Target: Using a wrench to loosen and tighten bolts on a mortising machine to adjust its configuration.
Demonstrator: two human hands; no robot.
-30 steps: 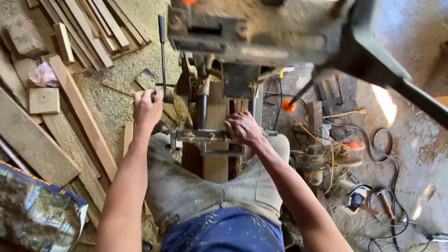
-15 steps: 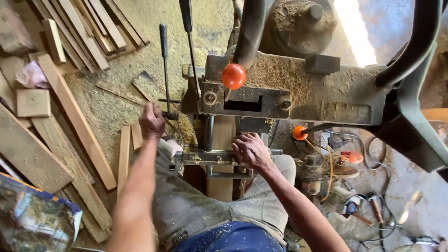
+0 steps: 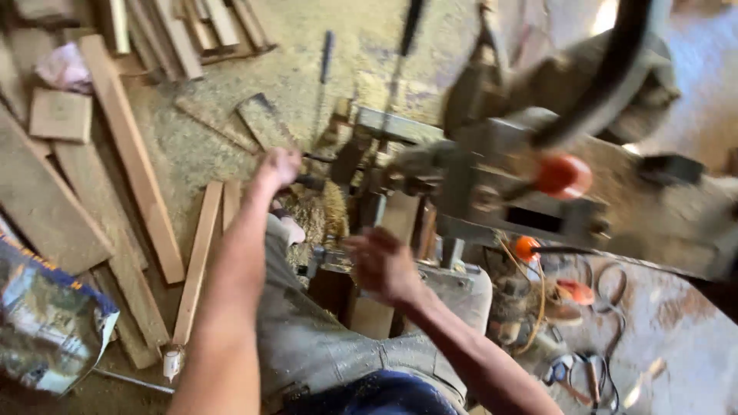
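Two bare arms stretched out over dusty grey trousers (image 3: pixel 307 346), toward a sawdust-caked metal machine (image 3: pixel 492 177). Nearest the trousers, right hand (image 3: pixel 382 265) blurred, fingers spread loose above the upright wooden board (image 3: pixel 384 261) clamped at the machine's near side; grip on it impossible to tell. Farther out, left of the machine, left hand (image 3: pixel 278 167) curled around a dark crank handle (image 3: pixel 311 182) at the machine's edge. On the machine's right, two orange knobs (image 3: pixel 563 175), one high, one lower near tangled cables (image 3: pixel 592 323). Left of the machine, loose planks (image 3: pixel 131 146) scattered over a sawdust floor (image 3: pixel 307 69). Beyond the machine, more stacked boards (image 3: pixel 184 31).
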